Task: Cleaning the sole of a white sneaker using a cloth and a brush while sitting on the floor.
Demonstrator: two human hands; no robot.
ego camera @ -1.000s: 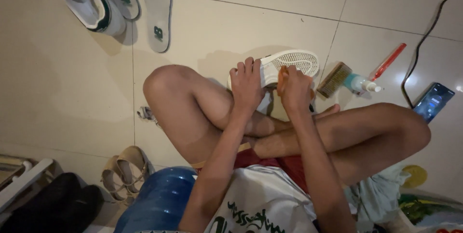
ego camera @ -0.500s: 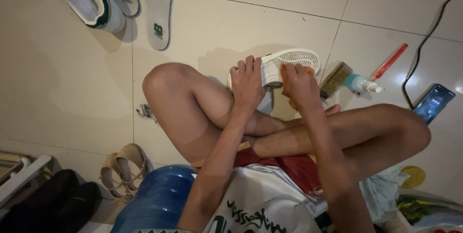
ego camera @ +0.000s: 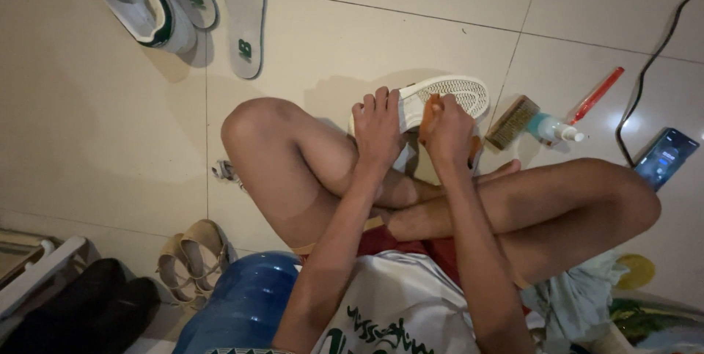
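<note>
Left hand [ego camera: 378, 128] clamps white rubber-soled sneaker [ego camera: 447, 97], sole up, over crossed legs at frame centre. Right hand [ego camera: 449, 133] closed round brown wooden brush [ego camera: 429, 116], pressed on sole near heel. Toe edge juts toward 1 o'clock over tiled floor [ego camera: 88, 149]. At 3 o'clock, close by: second wooden bristle brush [ego camera: 512, 122], small teal spray bottle [ego camera: 554, 128], red toothbrush [ego camera: 595, 95]; farther out, phone [ego camera: 664, 157] with black cable [ego camera: 649, 68]. At 11 o'clock, well apart: other white-and-green sneaker [ego camera: 143, 9], loose insoles [ego camera: 242, 13]. Open floor toward 9 and 12 o'clock.
</note>
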